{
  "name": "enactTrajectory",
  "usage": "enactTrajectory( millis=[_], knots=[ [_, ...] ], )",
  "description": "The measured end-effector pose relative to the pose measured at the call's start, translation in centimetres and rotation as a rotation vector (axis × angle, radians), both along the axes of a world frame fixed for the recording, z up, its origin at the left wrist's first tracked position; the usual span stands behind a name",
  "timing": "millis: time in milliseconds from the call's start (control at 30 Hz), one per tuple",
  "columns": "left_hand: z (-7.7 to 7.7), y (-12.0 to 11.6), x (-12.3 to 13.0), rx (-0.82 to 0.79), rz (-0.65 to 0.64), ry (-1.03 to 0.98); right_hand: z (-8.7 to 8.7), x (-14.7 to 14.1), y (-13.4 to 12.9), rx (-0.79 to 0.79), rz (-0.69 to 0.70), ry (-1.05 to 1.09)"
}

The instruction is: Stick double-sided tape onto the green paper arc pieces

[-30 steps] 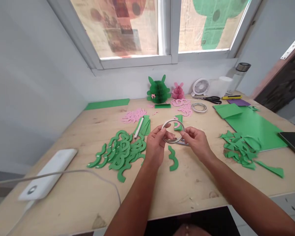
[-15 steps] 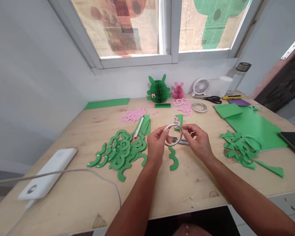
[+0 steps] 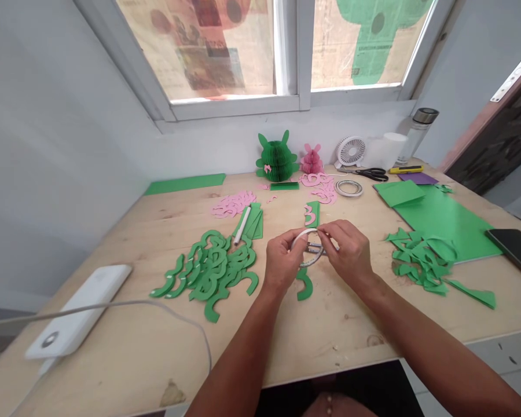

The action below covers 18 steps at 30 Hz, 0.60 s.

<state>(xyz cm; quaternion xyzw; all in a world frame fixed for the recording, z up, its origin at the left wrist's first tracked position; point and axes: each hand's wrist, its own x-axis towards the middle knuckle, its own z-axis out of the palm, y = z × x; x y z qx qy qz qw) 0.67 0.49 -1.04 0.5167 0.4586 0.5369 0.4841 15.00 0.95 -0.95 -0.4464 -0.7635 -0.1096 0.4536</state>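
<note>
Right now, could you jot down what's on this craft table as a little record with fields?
Left hand: left hand holds the tape ring by its near-left rim
Right hand: right hand pinches the ring's top edge
Under the hands: one green curved cutout on the wooden table
Left of the hands: pile of green cutouts, white power bank
Right: green scraps, green sheet, phone
Back: green paper figure, pink paper figure, small fan, scissors, second tape ring

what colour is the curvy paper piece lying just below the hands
Green. The curvy paper piece lies on the wooden table, clearest in the head view.
</note>
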Motion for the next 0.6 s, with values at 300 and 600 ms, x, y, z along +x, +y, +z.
enactTrajectory(
  millis=[300,600],
  knots=[
    [0.15,0.01,0.19,-0.025,-0.007,-0.007,-0.03,-0.07,-0.2,0.018,-0.067,-0.11],
    [0.7,0.38,-0.31,-0.072,0.065,-0.111,-0.08,0.05,0.04,-0.107,0.011,0.113]
  ],
)
